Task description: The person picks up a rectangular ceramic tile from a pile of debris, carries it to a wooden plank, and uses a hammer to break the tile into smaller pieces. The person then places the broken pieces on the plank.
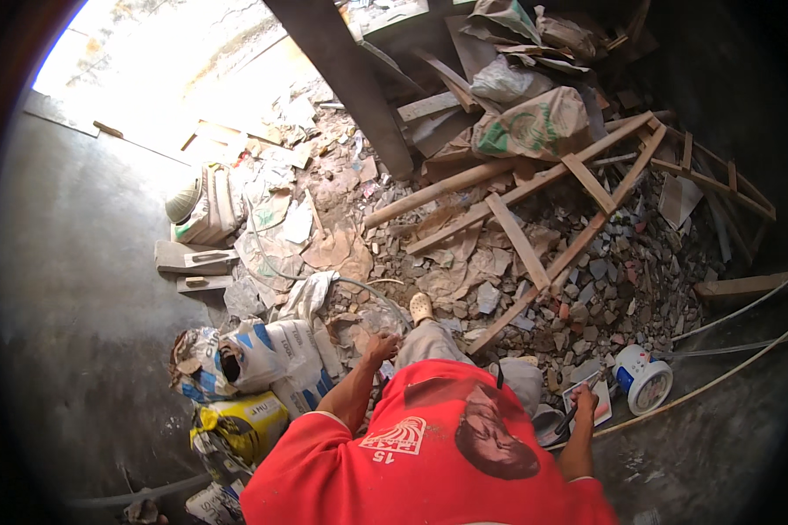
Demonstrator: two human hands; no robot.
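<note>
My left hand (379, 346) hangs beside my left trouser leg, above the rubble, with its fingers loosely bent and apart and nothing visible in them. On the other side, my right hand (585, 399) is closed round a thin dark handle (571, 423); what the handle belongs to is unclear. Close to that hand is a white square piece with some red (599, 405). A grey round container (547, 424) is partly hidden by my red shirt. Just right of the hand, a white bucket with a blue band (646, 381) lies tilted.
Broken tile and rubble (587, 297) cover the floor ahead. A wooden ladder-like frame (578, 219) leans across it, below stacked sacks (534, 127). Cement bags (280, 359) stand at the left, near a hose (359, 284). A dark post (350, 83) rises ahead.
</note>
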